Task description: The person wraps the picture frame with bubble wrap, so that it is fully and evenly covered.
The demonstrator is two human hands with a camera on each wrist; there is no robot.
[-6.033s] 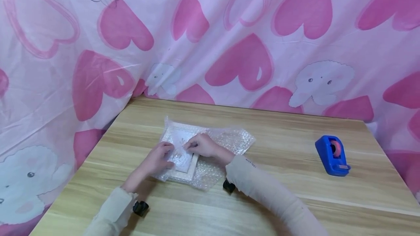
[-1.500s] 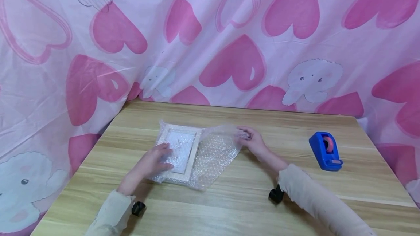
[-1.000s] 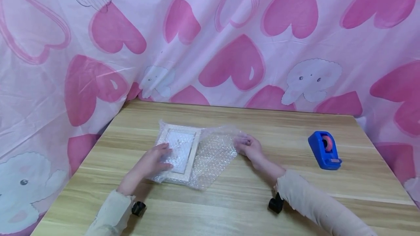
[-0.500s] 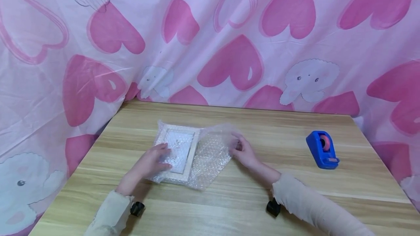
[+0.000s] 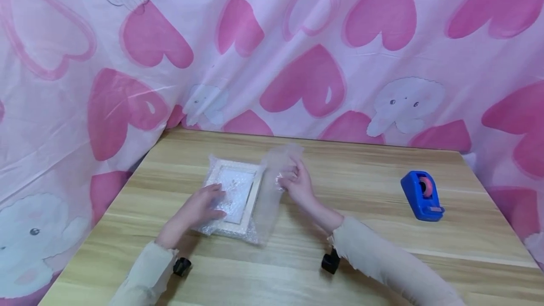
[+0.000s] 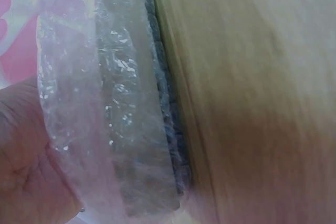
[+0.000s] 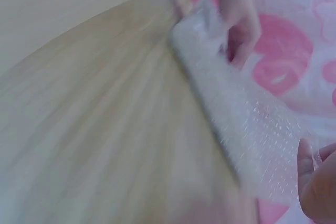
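A pale rectangular picture frame (image 5: 253,197) lies on the table in clear bubble wrap (image 5: 272,197). My left hand (image 5: 193,210) rests on the frame's left side over the wrap, fingers and thumb spread. My right hand (image 5: 301,187) pinches the wrap's free flap and holds it raised beside the frame's right edge. In the left wrist view, bubble wrap (image 6: 123,93) covers the frame's side, the left hand (image 6: 29,156) next to it. The right wrist view has the flap (image 7: 273,135) stretched toward the right hand (image 7: 321,187), with the left hand (image 7: 241,22) beyond.
A blue tape dispenser (image 5: 420,197) with a pink roll stands on the right of the wooden table (image 5: 382,259). Behind the table and to its left hangs a pink heart-print curtain (image 5: 297,22). Black wrist devices (image 5: 182,267) sit under both sleeves.
From over the frame, my right hand moved out right with the wrap's flap. Since then it has come back left and lifted the flap. My left hand stays on the frame.
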